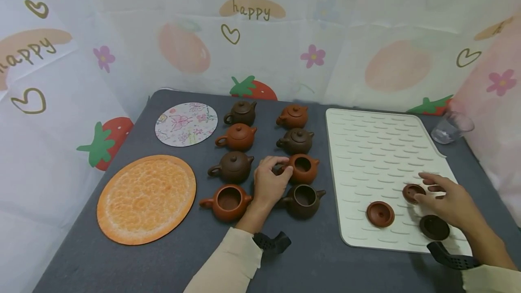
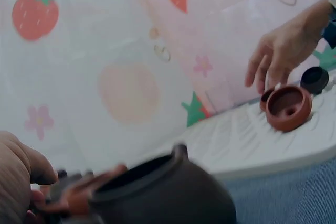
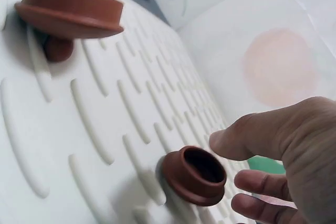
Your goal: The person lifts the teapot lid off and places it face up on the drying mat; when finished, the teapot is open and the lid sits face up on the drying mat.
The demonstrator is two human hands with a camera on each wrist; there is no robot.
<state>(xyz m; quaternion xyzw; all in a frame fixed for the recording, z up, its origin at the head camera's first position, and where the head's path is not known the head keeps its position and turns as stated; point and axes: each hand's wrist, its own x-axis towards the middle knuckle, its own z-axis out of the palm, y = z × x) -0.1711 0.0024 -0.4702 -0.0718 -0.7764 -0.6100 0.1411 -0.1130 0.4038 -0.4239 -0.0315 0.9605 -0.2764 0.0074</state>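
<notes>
My left hand (image 1: 270,183) pinches the handle of a lidless reddish-brown teapot (image 1: 304,169), thumb on one side and fingers on the other. Close in front of it stands a lidless dark brown teapot (image 1: 303,201), large in the left wrist view. Over the white mat, my right hand (image 1: 449,202) has its thumb and fingers spread beside a small reddish lid (image 3: 194,177), apart from it. That lid lies upside down with its hollow up. A larger reddish lid (image 1: 380,214) and a dark lid (image 1: 434,227) lie nearby, also upturned.
Left of my left hand stand a lidless reddish teapot (image 1: 228,202) and several lidded ones, such as a dark teapot (image 1: 234,167). A round orange-brown mat (image 1: 146,199) and a patterned disc (image 1: 186,124) lie further left. A clear cup (image 1: 451,128) stands beyond the white mat (image 1: 366,148).
</notes>
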